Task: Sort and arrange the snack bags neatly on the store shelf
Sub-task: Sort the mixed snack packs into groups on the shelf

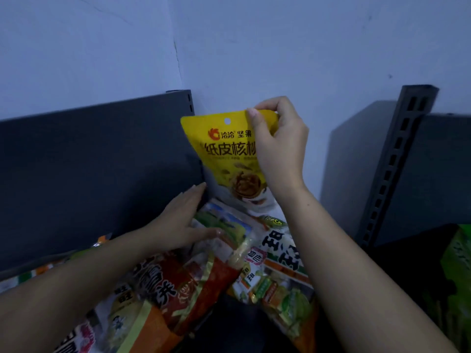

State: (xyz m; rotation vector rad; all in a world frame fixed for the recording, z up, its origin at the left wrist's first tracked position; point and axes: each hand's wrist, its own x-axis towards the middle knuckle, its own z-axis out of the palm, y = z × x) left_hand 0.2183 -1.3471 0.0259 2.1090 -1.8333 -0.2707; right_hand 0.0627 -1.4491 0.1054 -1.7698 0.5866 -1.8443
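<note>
Stocking the corner of the shelf, walnut bag about to go in

Left hand (183, 220) lies flat, fingers straight, pressing the pile of snack bags (229, 256). Right hand (277, 146) pinches the yellow bag (224, 154) by its top corner, so it hangs upright directly above the pile, by the dark back panel (96, 159).

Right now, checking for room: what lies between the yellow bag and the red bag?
Head view: a landscape-printed bag, under the left hand, lies between the yellow bag and red bag.
</note>
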